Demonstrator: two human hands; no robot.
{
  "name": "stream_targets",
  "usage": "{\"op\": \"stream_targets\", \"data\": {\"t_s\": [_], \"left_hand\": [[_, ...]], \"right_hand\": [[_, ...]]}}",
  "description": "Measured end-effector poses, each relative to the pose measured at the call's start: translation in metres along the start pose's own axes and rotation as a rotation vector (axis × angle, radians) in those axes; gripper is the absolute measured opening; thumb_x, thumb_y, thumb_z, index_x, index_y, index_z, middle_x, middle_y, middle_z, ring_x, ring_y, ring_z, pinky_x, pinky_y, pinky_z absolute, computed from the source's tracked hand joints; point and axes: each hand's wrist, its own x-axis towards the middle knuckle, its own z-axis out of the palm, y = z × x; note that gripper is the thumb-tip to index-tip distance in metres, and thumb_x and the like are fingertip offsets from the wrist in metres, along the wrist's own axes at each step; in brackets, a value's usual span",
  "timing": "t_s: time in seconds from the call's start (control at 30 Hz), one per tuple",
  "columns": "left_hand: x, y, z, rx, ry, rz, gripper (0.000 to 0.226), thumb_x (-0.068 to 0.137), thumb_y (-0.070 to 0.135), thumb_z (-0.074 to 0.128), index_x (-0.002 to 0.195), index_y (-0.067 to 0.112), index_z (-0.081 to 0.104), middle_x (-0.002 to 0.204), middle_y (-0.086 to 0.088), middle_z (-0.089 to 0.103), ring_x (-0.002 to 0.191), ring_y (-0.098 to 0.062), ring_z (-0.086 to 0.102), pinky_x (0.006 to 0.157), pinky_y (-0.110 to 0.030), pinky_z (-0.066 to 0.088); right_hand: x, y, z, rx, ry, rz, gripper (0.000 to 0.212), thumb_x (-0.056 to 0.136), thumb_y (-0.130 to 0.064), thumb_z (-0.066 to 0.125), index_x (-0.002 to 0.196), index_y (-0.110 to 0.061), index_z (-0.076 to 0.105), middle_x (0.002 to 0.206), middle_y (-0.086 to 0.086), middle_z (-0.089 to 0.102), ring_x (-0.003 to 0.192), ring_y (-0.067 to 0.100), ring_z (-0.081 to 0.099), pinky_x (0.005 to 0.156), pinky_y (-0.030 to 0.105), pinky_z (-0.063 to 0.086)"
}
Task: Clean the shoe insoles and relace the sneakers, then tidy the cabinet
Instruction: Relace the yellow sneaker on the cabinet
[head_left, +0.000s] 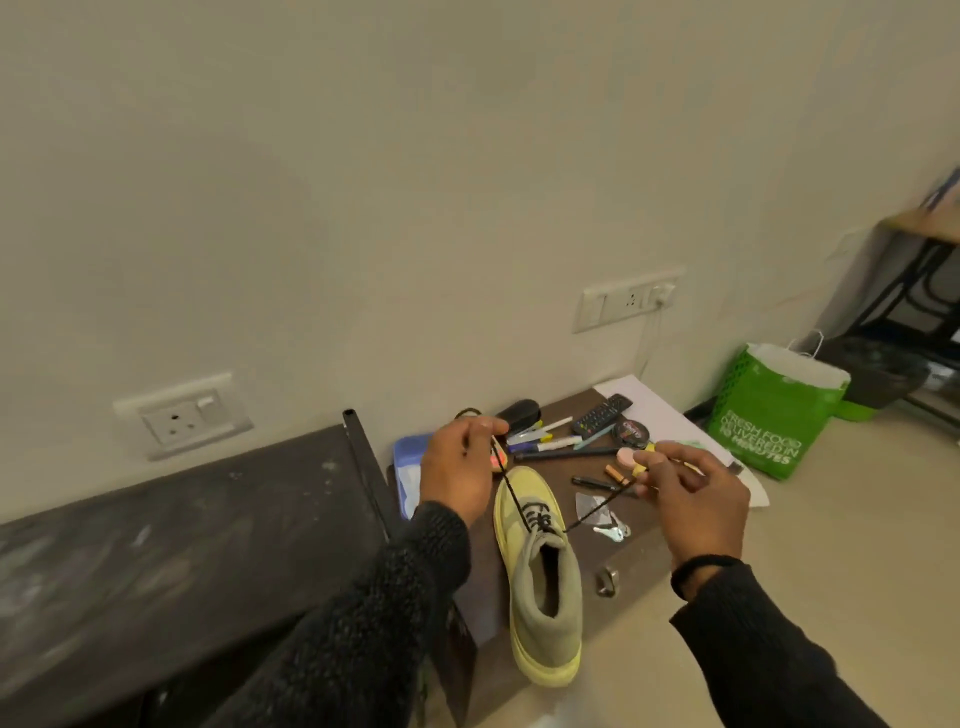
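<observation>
While both hands pull black lace (511, 493) taut, yellow-green sneaker (540, 577) sits lower centre of frame on dark cabinet top (639, 551), toe away from camera. Left hand (460, 470) pinched closed on one lace end; right hand (691, 499) pinched closed on other end. Lace crossed through several eyelets near tongue: relacing looks partly done, no bow yet. Second sneaker, insoles not visible. Pens (545, 441), remote (602, 414), keys (613, 531) scattered upper centre: tidying seemingly left.
</observation>
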Motion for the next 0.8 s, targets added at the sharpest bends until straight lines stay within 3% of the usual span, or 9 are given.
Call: {"op": "stream_targets", "data": {"t_s": [0.1,0.23,0.33,0.43,0.53,0.63,0.73,0.8], "left_hand": [[0.006,0.049,-0.011,0.11,-0.052,0.127,0.029,0.103,0.022,0.049,0.099,0.019,0.077,0.102,-0.008,0.073,0.083,-0.02,0.064,0.088,-0.043,0.058],[0.009,0.11,-0.023,0.182,-0.07,0.244,0.022,0.1,0.024,0.058,0.1,0.017,0.078,0.096,-0.003,0.072,0.095,-0.029,0.068,0.089,-0.045,0.057],[0.006,0.144,-0.025,0.213,-0.09,0.311,0.019,0.099,0.024,0.061,0.101,0.015,0.078,0.1,-0.005,0.074,0.093,-0.025,0.069,0.089,-0.043,0.058],[0.001,0.17,-0.024,0.268,-0.108,0.362,0.02,0.098,0.026,0.063,0.101,0.011,0.077,0.098,-0.007,0.075,0.088,-0.025,0.07,0.086,-0.041,0.058],[-0.004,0.187,-0.022,0.322,-0.123,0.392,0.018,0.096,0.027,0.067,0.098,0.011,0.077,0.098,-0.006,0.075,0.087,-0.021,0.071,0.085,-0.037,0.059],[-0.01,0.199,-0.021,0.325,-0.12,0.422,0.016,0.095,0.025,0.069,0.101,0.013,0.077,0.102,-0.004,0.075,0.088,-0.019,0.072,0.086,-0.033,0.058],[-0.014,0.212,-0.021,0.311,-0.108,0.446,0.013,0.094,0.024,0.07,0.099,0.014,0.077,0.099,-0.003,0.075,0.087,-0.017,0.072,0.087,-0.035,0.059],[-0.017,0.221,-0.021,0.301,-0.112,0.458,0.012,0.092,0.023,0.072,0.097,0.014,0.078,0.095,-0.002,0.076,0.087,-0.017,0.072,0.087,-0.036,0.059]], "right_hand": [[-0.004,-0.051,0.006,-0.135,-0.078,-0.197,0.029,0.092,-0.01,0.069,0.117,-0.02,0.06,0.081,0.005,0.077,0.073,0.015,0.073,0.066,0.031,0.06],[-0.011,-0.113,0.013,-0.23,-0.097,-0.365,0.068,0.095,-0.013,0.066,0.148,-0.034,0.029,0.079,-0.005,0.076,0.071,0.005,0.071,0.079,0.028,0.056],[-0.012,-0.145,0.019,-0.299,-0.131,-0.39,0.079,0.097,-0.016,0.06,0.151,-0.045,0.011,0.08,-0.013,0.076,0.081,0.011,0.071,0.095,0.043,0.054],[-0.017,-0.166,0.023,-0.386,-0.203,-0.428,0.083,0.097,-0.017,0.055,0.15,-0.05,0.0,0.082,-0.024,0.073,0.098,0.021,0.066,0.098,0.05,0.052],[-0.024,-0.184,0.025,-0.45,-0.241,-0.491,0.084,0.096,-0.016,0.058,0.151,-0.045,0.001,0.078,-0.02,0.073,0.097,0.024,0.066,0.095,0.049,0.053],[-0.034,-0.203,0.026,-0.502,-0.263,-0.548,0.08,0.098,-0.014,0.056,0.158,-0.023,0.004,0.084,-0.02,0.066,0.088,0.015,0.067,0.096,0.035,0.051],[-0.032,-0.21,0.026,-0.552,-0.243,-0.572,0.06,0.099,-0.016,0.055,0.153,-0.014,0.028,0.107,-0.019,0.064,0.093,0.012,0.063,0.096,0.029,0.046],[-0.028,-0.213,0.027,-0.576,-0.244,-0.564,0.036,0.098,-0.021,0.059,0.133,-0.019,0.052,0.095,-0.015,0.072,0.097,0.015,0.066,0.098,0.038,0.051]]}}
